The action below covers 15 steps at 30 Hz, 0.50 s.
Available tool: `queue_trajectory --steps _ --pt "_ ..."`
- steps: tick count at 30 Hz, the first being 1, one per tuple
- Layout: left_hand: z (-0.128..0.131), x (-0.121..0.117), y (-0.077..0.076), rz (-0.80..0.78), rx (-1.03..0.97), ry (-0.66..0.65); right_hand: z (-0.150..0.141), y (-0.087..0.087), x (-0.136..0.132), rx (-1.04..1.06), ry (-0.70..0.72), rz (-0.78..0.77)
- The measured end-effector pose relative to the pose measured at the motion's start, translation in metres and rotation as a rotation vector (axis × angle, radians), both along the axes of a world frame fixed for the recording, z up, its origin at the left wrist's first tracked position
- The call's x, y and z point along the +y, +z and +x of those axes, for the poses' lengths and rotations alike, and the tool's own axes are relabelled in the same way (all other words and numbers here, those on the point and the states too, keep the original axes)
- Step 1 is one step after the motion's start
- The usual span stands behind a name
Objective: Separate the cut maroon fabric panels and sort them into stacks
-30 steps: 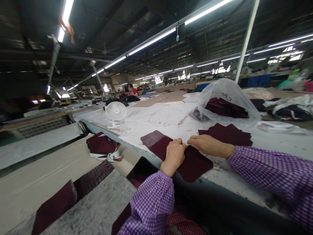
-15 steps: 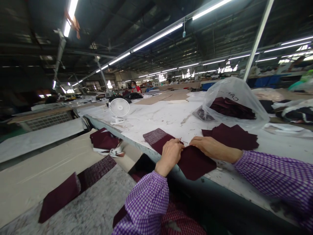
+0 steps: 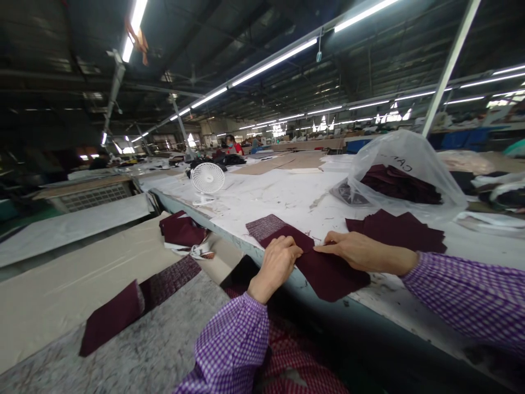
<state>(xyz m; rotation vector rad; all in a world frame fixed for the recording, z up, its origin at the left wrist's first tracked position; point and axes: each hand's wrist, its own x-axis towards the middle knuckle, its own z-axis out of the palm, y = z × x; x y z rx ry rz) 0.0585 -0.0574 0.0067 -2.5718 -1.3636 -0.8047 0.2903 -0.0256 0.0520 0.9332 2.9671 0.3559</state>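
Note:
At the edge of the white-topped table lies a dark maroon fabric piece (image 3: 331, 278) with angled corners, partly hanging over the front. My left hand (image 3: 275, 265) pinches its upper left edge, fingers bent together. My right hand (image 3: 356, 249) has thumb and index finger closed on the same edge, a short gap from the left fingertips. Just behind them is another maroon fabric strip (image 3: 292, 232) with a speckled grey end (image 3: 266, 226); whether it joins the piece in my hands is hidden by my fingers. A fanned stack of maroon pieces (image 3: 400, 231) lies beyond my right wrist.
A clear plastic bag (image 3: 414, 143) holding maroon pieces stands on the table (image 3: 266, 191) at right. A small white fan (image 3: 208, 178) is at the left edge. Lower left, a side surface (image 3: 164, 328) carries maroon strips (image 3: 112, 317) and a tied bundle (image 3: 184, 230). A person in red (image 3: 234, 146) is far back.
The view has turned slightly left, so the scene sits further right. My left fingers have drawn back a little from the right ones, and the right index finger now reaches straighter along the fabric edge.

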Motion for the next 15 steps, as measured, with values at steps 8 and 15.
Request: queue_trajectory --steps 8,15 --pt "-0.015 -0.001 0.002 -0.131 -0.270 -0.105 -0.022 0.012 -0.009 -0.175 0.022 0.123" --pt "-0.016 -0.002 0.005 -0.222 -0.410 -0.005 -0.019 0.007 -0.005 -0.151 0.064 0.143"
